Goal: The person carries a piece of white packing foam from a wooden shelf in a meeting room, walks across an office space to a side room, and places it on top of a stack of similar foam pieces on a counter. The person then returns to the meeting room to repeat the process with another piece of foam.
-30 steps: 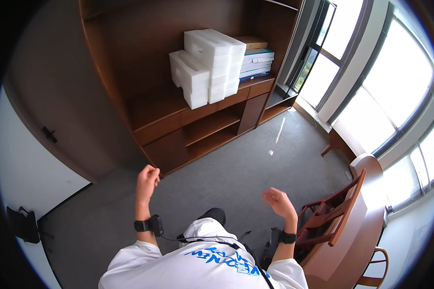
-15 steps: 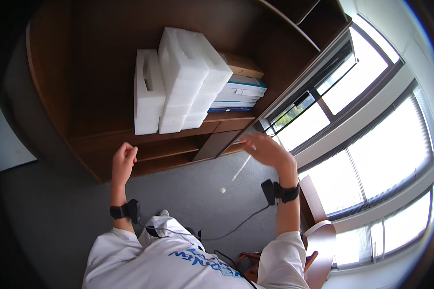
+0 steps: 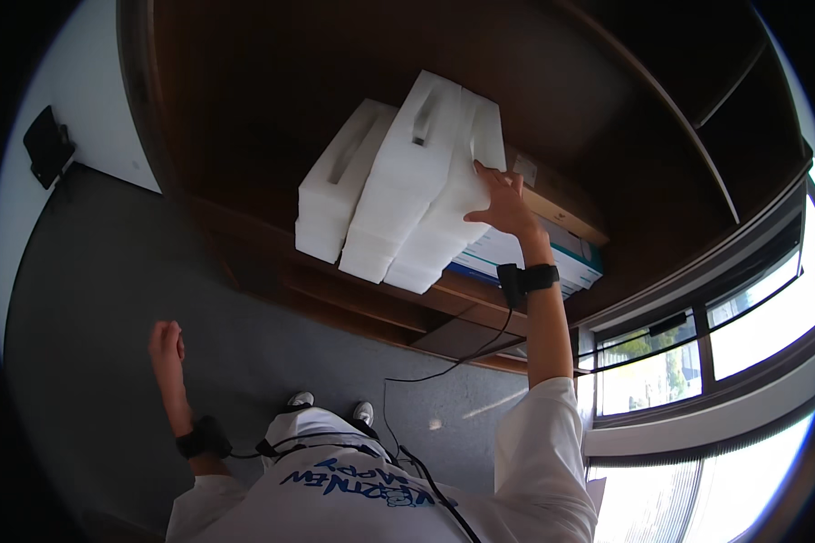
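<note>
White foam blocks with slots in their tops stand side by side on a dark wooden cabinet shelf: a left foam block [image 3: 330, 204], a middle foam block [image 3: 403, 185] and a right foam block [image 3: 448, 213]. My right hand [image 3: 509, 210] is at the upper right side of the right block, fingers spread and thumb apart. Its fingertips meet the foam near the slot; whether they press on it I cannot tell. Low at the left, away from the cabinet, my left hand [image 3: 167, 347] hangs with fingers curled in and nothing visible in them.
Right of the foam lie a brown cardboard box [image 3: 566, 214] and flat white-and-teal boxes [image 3: 570, 262], partly behind my right forearm. Black wrist bands [image 3: 527, 281] with a cable [image 3: 444, 373] cross my front. Windows [image 3: 661, 371] line the right; a black chair [image 3: 49, 145] stands far left.
My right hand has reached up to the right foam block. My left hand has dropped away from the cabinet. The view has turned, so the foam appears farther right.
</note>
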The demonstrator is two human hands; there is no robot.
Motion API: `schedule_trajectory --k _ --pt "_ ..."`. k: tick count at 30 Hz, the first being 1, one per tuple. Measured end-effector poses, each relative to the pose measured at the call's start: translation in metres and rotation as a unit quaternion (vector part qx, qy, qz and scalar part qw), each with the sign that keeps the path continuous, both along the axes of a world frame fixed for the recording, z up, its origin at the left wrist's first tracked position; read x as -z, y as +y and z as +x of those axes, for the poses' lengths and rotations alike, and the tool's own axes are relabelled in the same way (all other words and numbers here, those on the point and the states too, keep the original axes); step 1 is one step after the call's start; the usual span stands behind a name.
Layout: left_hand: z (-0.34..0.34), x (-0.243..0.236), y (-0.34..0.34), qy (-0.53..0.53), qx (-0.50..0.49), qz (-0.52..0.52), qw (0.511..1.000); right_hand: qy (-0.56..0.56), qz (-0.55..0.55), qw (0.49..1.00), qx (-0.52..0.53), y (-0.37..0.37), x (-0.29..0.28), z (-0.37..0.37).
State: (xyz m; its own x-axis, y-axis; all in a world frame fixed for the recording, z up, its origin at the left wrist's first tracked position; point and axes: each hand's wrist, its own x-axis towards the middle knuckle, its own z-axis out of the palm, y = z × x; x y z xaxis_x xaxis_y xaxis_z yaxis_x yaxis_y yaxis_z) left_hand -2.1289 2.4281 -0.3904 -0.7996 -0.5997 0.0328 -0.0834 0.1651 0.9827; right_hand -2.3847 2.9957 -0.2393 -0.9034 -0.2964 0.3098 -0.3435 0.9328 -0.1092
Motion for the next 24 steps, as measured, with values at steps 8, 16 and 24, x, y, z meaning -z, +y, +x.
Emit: schedule_trajectory --k 8,16,24 --pt "0.120 0.002 0.040 -0.016 -0.117 -0.039 0.992 0.093 -0.248 0.964 -0.032 0.031 -0.034 0.069" --pt "0.149 -0.033 0.043 0.006 -0.065 -0.075 0.995 0.455 -0.602 0.646 0.112 0.085 0.012 0.266" --pt "0.222 -0.036 -0.055 0.071 -0.100 -0.027 0.992 0.268 -0.679 0.683 0.024 -0.075 0.037 0.291"
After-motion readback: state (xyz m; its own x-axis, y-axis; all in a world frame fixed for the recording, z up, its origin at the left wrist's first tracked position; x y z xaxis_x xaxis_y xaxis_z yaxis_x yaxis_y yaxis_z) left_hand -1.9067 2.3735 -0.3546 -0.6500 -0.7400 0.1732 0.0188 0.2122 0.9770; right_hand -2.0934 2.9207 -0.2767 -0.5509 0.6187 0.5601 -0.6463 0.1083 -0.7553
